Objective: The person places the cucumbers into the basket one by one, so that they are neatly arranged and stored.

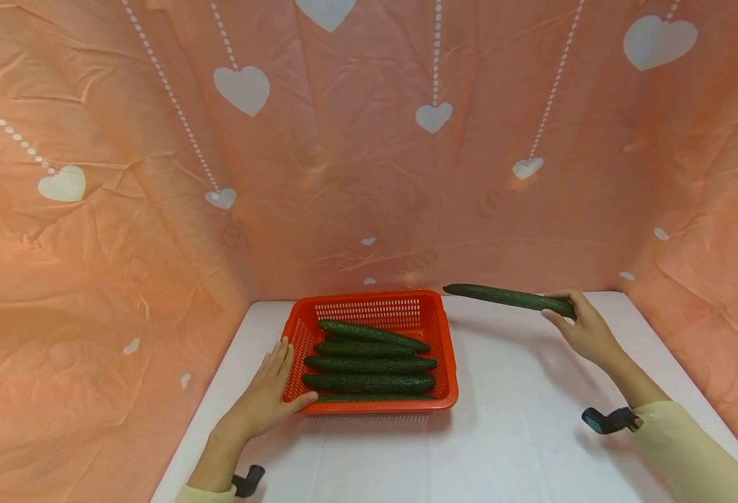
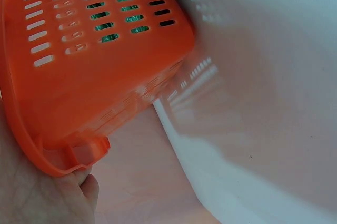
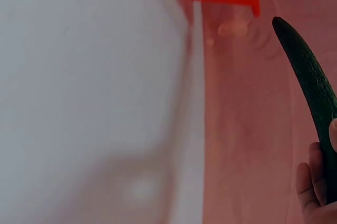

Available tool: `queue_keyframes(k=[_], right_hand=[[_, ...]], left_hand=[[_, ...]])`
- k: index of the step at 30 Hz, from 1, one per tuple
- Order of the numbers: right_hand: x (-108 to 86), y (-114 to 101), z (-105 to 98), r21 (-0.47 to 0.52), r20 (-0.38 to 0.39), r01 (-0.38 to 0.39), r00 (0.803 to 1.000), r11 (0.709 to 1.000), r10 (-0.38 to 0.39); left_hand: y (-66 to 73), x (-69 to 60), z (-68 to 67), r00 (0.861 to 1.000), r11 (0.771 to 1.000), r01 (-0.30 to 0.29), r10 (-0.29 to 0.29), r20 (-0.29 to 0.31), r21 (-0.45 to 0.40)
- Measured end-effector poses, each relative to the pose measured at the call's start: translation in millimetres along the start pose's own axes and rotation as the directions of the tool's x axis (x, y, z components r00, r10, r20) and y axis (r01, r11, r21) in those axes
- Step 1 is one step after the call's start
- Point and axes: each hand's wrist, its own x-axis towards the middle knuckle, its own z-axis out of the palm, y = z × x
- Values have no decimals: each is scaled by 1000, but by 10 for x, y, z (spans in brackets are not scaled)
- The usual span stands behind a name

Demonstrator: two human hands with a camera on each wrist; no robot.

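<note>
In the head view a red plastic basket (image 1: 447,363) holds several dark green cucumbers (image 1: 369,383) lying crosswise. My left hand (image 1: 267,391) rests on the basket's left front corner, its fingers straight along the left side and its thumb on the front rim. From the left wrist, the left hand (image 2: 47,197) touches the rim of the basket (image 2: 116,55). To the right, my right hand (image 1: 585,332) grips one end of a long cucumber (image 1: 507,296) above the table. Its other end points toward the basket; the right wrist view shows this cucumber (image 3: 308,71) too.
Under the basket is a table with a white cover (image 1: 501,419). An orange sheet with white hearts (image 1: 369,175) hangs behind it and along both sides. A dark wrist device (image 1: 608,420) juts from the right sleeve, and another (image 1: 249,480) sits at the left wrist.
</note>
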Motion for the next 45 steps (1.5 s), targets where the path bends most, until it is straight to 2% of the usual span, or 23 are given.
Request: queue_keyframes(k=[6,19,27,32,38,45], right_hand=[[107,-222,135,58,-14,61,998,996,-60],[316,-738,655,110,83,83,992,990,-93],[434,-950,993,200,108,117,984,973,-141],[496,-1072,1172,222,132,133,977,966,-165],[572,-1164,1362,232,152,166,967,959,-204],[634,-1261,1559,204,204,137,963,969,-179]], left_hand=[[2,4,-4,1000,1000,-1,1,4,-2],[-15,23,14,1000,1000,-2,2,14,12],[-9,28,0,1000,1000,3,-3,19,19],[-11,29,-1,1000,1000,-3,2,13,22],[-9,17,-7,1000,1000,-5,5,11,16],[-28,9,0,1000,1000,-6,6,11,15]])
